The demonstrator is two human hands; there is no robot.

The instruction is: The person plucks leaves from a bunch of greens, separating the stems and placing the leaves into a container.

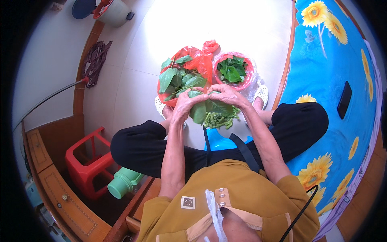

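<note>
Both hands meet in front of me, above the floor between my feet. My left hand is closed on large green leaves that hang below it. Close against it, my right hand pinches the same leaves, its fingertips partly hidden by the greenery. Just beyond the left hand lies an open red plastic bag full of leafy green stems. To its right stands a pink basket lined with clear plastic, holding loose dark leaves. Under my hands is a pile of green stem pieces.
A bed with a blue sunflower sheet runs along the right, a black phone on it. At left are a red stool, a green jug, wooden drawers and a mop. A bin stands far left.
</note>
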